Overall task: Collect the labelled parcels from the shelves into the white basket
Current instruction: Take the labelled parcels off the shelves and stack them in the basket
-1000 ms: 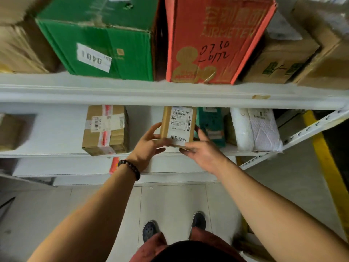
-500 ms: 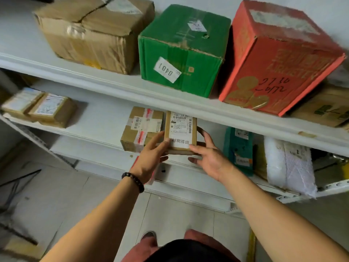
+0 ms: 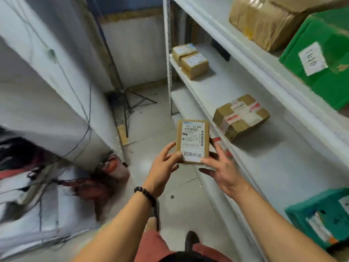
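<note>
Heap: a blurred heap [image 3: 37, 176] of bags and cables lies on the floor at the far left, against a white panel
Tripod: a black tripod [image 3: 130, 103] stands on the floor by the back wall, left of the shelf post
Left grip: the left grip [image 3: 162, 167] pinches the parcel's lower left edge, thumb on the label face and fingers curled behind; a dark bracelet [image 3: 145, 194] is on the wrist
Parcel: the small brown parcel [image 3: 192, 140] is held upright in the air over the floor, just beside the shelf's front edge and off it, with its white barcode label facing the camera
Right grip: the right grip [image 3: 221, 171] pinches the parcel's lower right corner, thumb tip on the front and fingers wrapped behind and beneath
Shelf: the white shelf [image 3: 264, 157] runs along the right side
Small boxes: two small boxes [image 3: 190, 59], brown and labelled, touch side by side at the shelf's far end
Taped box: a taped box [image 3: 240, 116] sits on the same level, near the parcel but apart from it
Upper level: a crumpled carton [image 3: 264, 19], with a green box [image 3: 324, 59] bearing a white sticker just beside it
Teal box: a teal box [image 3: 321, 218] sits at the lower right, beside the right forearm
</note>
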